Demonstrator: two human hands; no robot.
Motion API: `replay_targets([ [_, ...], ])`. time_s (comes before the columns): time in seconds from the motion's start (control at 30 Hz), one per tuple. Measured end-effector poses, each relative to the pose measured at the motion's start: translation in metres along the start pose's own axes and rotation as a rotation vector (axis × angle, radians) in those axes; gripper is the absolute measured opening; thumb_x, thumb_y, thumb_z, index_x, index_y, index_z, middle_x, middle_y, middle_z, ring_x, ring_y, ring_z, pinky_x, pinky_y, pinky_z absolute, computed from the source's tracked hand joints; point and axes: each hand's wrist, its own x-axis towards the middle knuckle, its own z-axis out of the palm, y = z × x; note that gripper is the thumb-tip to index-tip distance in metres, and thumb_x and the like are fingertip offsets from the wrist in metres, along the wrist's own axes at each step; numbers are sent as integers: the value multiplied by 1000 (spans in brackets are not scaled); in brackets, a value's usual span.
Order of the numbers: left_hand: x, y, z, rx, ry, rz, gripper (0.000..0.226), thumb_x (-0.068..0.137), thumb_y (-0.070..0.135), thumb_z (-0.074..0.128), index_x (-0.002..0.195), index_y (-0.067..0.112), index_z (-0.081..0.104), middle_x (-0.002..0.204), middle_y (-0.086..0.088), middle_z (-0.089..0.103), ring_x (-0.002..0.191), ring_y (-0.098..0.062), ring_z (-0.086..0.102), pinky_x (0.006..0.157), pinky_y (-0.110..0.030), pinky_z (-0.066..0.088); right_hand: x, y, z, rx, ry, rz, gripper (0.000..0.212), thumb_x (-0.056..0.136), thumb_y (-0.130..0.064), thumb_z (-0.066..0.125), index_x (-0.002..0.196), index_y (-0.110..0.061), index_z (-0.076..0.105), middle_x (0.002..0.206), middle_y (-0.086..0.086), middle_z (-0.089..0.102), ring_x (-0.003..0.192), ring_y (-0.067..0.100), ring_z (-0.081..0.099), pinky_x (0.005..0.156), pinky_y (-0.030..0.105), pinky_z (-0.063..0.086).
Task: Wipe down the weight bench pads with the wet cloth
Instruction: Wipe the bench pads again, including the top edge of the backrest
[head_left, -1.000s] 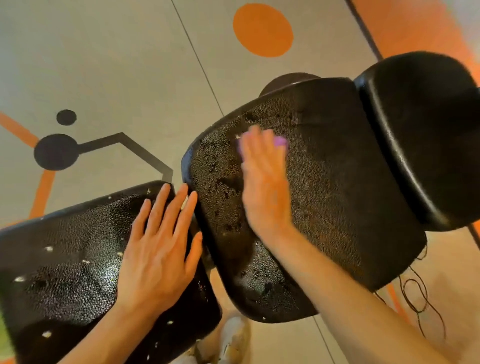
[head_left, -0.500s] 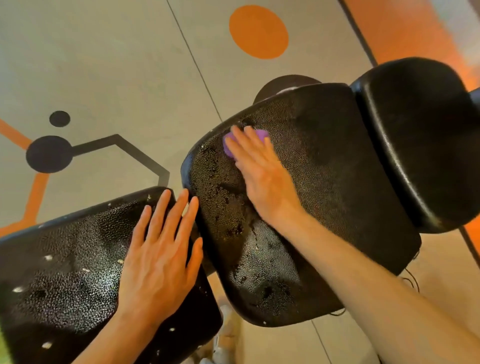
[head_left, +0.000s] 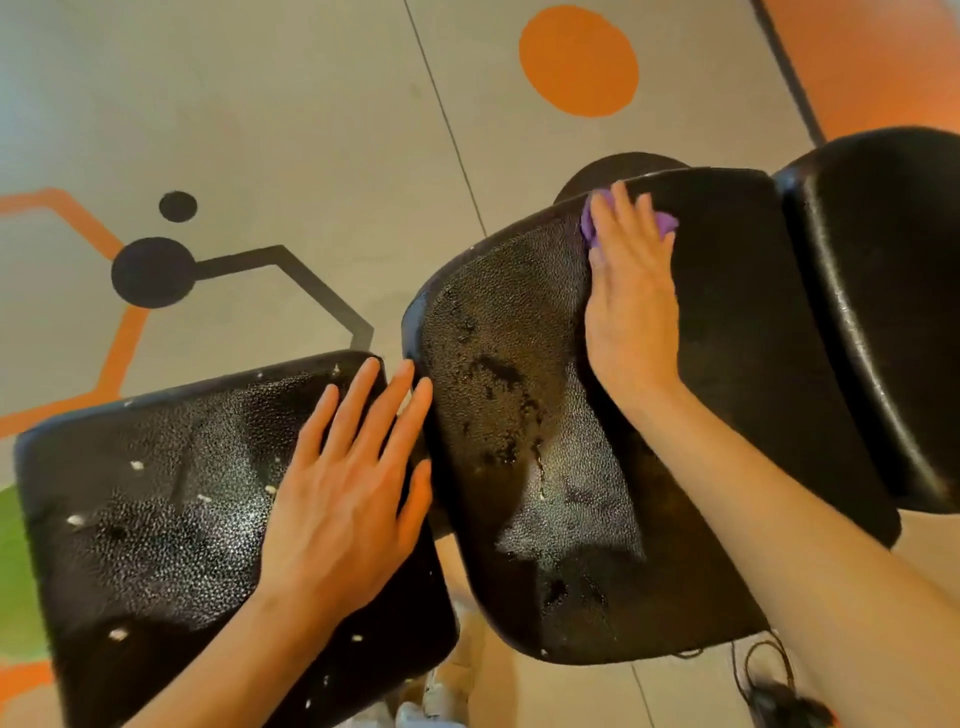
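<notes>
**Purple cloth pressed at the far edge of the middle bench pad**

The floor (head_left: 291, 104) is pale grey, painted with an orange disc (head_left: 578, 61) at 12 o'clock, black dots and angled black and orange lines at 9 o'clock, and an orange band at 1 o'clock. Three black pebbled pads fill the lower frame: the left pad (head_left: 156, 519) at 7 o'clock, speckled with white flecks; the middle pad (head_left: 519, 415), blotched with dark wet patches and a shiny streak; a smoother rounded pad (head_left: 893, 291) at 3 o'clock.

The wet cloth (head_left: 589, 223), purple and bunched, lies near the middle pad's far rim, mostly hidden under the right hand (head_left: 631, 306), which presses flat on it, fingers extended, not curled around it. The left hand (head_left: 343, 499) rests open, palm down, on the left pad, fingertips reaching the narrow gap between pads. Right of the cloth, the middle pad is bare. A dark cable (head_left: 769, 670) lies on the floor at 5 o'clock.
</notes>
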Motion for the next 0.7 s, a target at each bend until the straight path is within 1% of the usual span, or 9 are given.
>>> replay_targets([
  [0.03, 0, 0, 0, 4, 4, 1, 62, 98, 39, 36, 155, 15, 28, 162, -6, 25, 154, -26, 10, 124, -47, 13, -5, -14, 6, -11, 16, 18, 47, 100, -7, 36, 146, -12, 29, 155, 6, 23, 146, 23, 12, 119, 47, 10],
  [0.07, 0, 0, 0, 5, 4, 2, 62, 98, 39, 37, 155, 15, 28, 163, -6, 25, 154, -26, 10, 124, -47, 13, -15, -35, 17, -9, -8, -67, 48, 99, -4, 37, 146, -12, 30, 155, 7, 24, 146, 24, 12, 119, 47, 10],
  [0.17, -1, 0, 0, -8, 8, -6, 63, 98, 38, 40, 155, 14, 28, 163, -6, 25, 154, -26, 11, 124, -45, 12, -44, -72, 41, 22, -211, -540, 49, 94, 0, 42, 142, -11, 38, 151, 7, 33, 144, 24, 20, 120, 43, 12],
  [0.2, -1, 0, 1, -6, 10, -4, 63, 98, 38, 39, 155, 15, 28, 163, -6, 25, 154, -25, 11, 124, -45, 12, -40, -67, 38, 4, -228, -600, 49, 94, 0, 42, 142, -12, 39, 150, 6, 35, 143, 23, 22, 120, 40, 13],
  [0.27, -1, 0, 1, -9, 16, -3, 63, 99, 39, 38, 156, 16, 26, 163, -5, 23, 154, -25, 10, 125, -45, 12, -29, -42, 25, -18, -137, -481, 52, 93, 3, 42, 142, -13, 38, 150, 6, 34, 143, 21, 23, 119, 39, 14],
  [0.37, -2, -1, 1, -13, 18, -6, 63, 99, 40, 36, 156, 17, 25, 163, -4, 22, 154, -25, 10, 125, -45, 11, -28, -19, 7, 43, -78, -109, 47, 99, -6, 37, 145, -11, 30, 154, 8, 24, 145, 22, 13, 120, 42, 7],
  [0.43, -2, 0, 1, -12, 20, -4, 63, 100, 41, 35, 156, 17, 24, 164, -4, 22, 154, -25, 10, 125, -46, 12, -25, -35, 13, 2, -99, -116, 47, 101, -13, 34, 147, -11, 26, 156, 7, 20, 146, 23, 9, 120, 43, 5],
  [0.57, -2, 0, 2, -5, 26, -11, 62, 100, 42, 35, 156, 16, 26, 163, -4, 23, 154, -24, 11, 125, -45, 12, -20, -50, 25, 36, -116, -284, 47, 100, -15, 37, 146, -10, 29, 155, 7, 24, 146, 24, 11, 120, 41, 5],
  [0.7, -4, 0, -1, -30, 65, -2, 61, 100, 39, 36, 155, 14, 28, 164, -8, 20, 153, -24, 12, 124, -46, 13, -117, -18, 4, 10, -231, -317, 53, 96, -4, 45, 146, -11, 28, 155, 4, 22, 146, 19, 9, 119, 49, 14],
])
